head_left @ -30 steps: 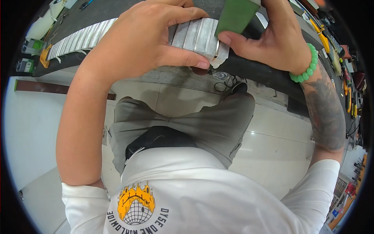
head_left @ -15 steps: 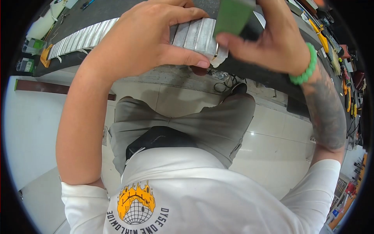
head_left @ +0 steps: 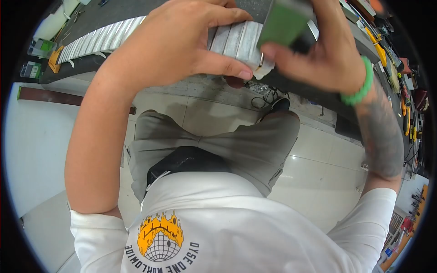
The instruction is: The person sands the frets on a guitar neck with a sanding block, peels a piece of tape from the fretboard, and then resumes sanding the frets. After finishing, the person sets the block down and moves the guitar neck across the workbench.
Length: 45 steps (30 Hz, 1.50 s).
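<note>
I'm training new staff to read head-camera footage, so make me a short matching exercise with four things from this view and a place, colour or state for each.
Things:
1. right hand
2. bracelet
3. left hand
4. yellow piece

Places, colours or states:
A. bright green
B. by the picture-left end of the silvery row
C. holding the green block
D. gripping the silvery row

Right pairs: 1-C, 2-A, 3-D, 4-B

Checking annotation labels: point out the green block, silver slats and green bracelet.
Green block [head_left: 283, 25]: head view, middle of its broad face.
Silver slats [head_left: 248, 42]: head view, a top face.
Green bracelet [head_left: 363, 93]: head view, lower curve.
</note>
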### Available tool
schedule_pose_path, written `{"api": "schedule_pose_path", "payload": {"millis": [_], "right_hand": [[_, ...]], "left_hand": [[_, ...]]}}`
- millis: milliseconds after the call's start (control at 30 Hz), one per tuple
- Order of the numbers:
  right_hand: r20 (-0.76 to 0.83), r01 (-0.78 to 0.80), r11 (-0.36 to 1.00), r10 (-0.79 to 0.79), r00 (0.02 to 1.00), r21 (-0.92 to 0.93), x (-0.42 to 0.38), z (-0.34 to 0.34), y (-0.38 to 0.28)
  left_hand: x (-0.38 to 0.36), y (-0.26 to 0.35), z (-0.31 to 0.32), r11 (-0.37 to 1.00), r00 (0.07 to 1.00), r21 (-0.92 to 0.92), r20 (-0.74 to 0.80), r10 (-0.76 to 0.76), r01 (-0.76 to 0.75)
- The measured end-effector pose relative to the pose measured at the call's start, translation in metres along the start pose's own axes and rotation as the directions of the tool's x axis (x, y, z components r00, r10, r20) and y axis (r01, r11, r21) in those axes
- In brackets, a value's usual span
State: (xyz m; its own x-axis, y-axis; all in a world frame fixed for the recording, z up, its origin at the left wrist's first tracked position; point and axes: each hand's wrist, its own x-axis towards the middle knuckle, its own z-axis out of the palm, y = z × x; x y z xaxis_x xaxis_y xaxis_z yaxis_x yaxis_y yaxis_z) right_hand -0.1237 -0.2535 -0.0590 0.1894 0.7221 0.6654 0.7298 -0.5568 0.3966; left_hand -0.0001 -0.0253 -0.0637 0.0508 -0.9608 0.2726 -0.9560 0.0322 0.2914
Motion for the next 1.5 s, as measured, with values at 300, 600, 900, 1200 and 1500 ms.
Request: {"api": "schedule_pose_path", "payload": {"millis": [300,600,900,1200,1500], "right_hand": [[0.143,0.015,0.986,-0.039,0.989,0.166,0.007,-0.001,0.003],[0.117,-0.306,0.815,0.287,0.951,0.491,-0.001,0.011,-0.026],[0.119,-0.391,0.918,0.397,0.91,-0.073,-0.027,0.004,0.015],[0.244,-0.647,0.677,0.601,0.761,0.352,-0.015,-0.008,0.003],[0.16,-0.161,0.986,0.153,0.975,0.041,-0.002,-0.01,-0.008]], "left_hand": [[-0.003,-0.002,-0.007,0.997,0.998,0.065,0.048,-0.032,0.029],[0.0,0.021,-0.014,0.999,0.999,-0.034,0.015,-0.032,0.032],[0.002,0.007,-0.005,0.999,0.999,-0.034,0.004,0.04,-0.04],[0.005,0.014,-0.009,0.999,0.999,0.039,0.03,-0.036,0.035],[-0.001,0.02,-0.01,0.991,0.993,-0.094,-0.079,0.092,-0.099]]}}
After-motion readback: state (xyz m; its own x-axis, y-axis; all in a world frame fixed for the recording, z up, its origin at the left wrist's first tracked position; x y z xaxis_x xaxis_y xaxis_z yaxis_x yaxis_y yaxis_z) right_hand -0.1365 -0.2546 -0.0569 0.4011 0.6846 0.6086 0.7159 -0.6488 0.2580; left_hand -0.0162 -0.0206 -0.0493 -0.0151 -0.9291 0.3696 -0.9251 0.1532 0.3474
